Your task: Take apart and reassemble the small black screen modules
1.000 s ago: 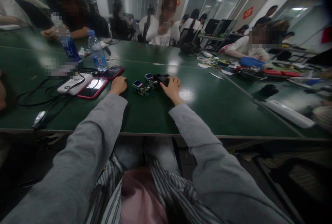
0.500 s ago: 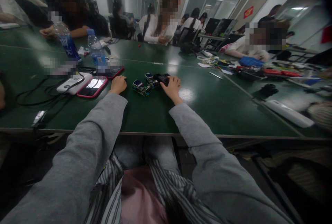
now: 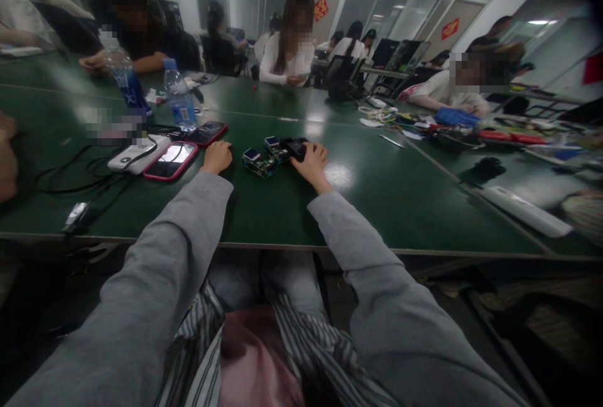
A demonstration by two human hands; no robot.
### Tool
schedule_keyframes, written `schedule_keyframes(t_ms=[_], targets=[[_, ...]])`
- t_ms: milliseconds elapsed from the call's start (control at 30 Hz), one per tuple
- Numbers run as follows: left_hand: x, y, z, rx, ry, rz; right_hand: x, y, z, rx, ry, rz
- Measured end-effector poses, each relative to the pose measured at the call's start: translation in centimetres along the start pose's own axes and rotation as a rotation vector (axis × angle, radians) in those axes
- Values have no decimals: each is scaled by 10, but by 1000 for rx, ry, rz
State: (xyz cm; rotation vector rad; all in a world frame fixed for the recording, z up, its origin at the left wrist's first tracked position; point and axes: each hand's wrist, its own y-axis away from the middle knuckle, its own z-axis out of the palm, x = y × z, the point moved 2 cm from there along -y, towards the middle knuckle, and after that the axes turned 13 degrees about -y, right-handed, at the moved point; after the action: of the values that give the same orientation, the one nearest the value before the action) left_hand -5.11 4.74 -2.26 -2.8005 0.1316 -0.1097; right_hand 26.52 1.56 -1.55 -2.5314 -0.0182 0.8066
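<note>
My right hand (image 3: 311, 163) has its thumb and fingers around a black boxy device (image 3: 293, 148) that rests on the table; its exact kind is too small to make out. Just left of that device lie green circuit boards, one with a small screen (image 3: 251, 154) at the front and another small screen (image 3: 272, 141) behind it. My left hand (image 3: 217, 157) rests on the table left of the boards, apart from them, with its fingers curled in and nothing visible in them. Close by on its left are a red-edged phone (image 3: 210, 132) and a pink-cased phone (image 3: 170, 161).
A white power bank (image 3: 136, 154) with black cables lies at left. Two plastic bottles, one blue-labelled (image 3: 126, 83) and one smaller (image 3: 179, 99), stand behind it. Cables and tools, a pen (image 3: 392, 141) and a white bar (image 3: 525, 211) lie at right. Several people sit around the green table (image 3: 386, 206).
The view has shifted slightly, so the table and objects appear a little lower. Both hands stay in about the same place, the right one still on the black device.
</note>
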Motion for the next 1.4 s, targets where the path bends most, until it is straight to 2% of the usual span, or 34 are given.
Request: schedule_keyframes(t_ms=[233,667,900,1400], targets=[[0,2,-1,22,-7,-4,-7,2,-4,-3,-39,-5],[0,3,-1,29,1,-4,-5,-1,-2,125,-30,-11],[0,3,-1,27,24,-7,0,0,2,45,-40,69],[0,2,0,35,37,-13,1,-1,3,17,-40,44]])
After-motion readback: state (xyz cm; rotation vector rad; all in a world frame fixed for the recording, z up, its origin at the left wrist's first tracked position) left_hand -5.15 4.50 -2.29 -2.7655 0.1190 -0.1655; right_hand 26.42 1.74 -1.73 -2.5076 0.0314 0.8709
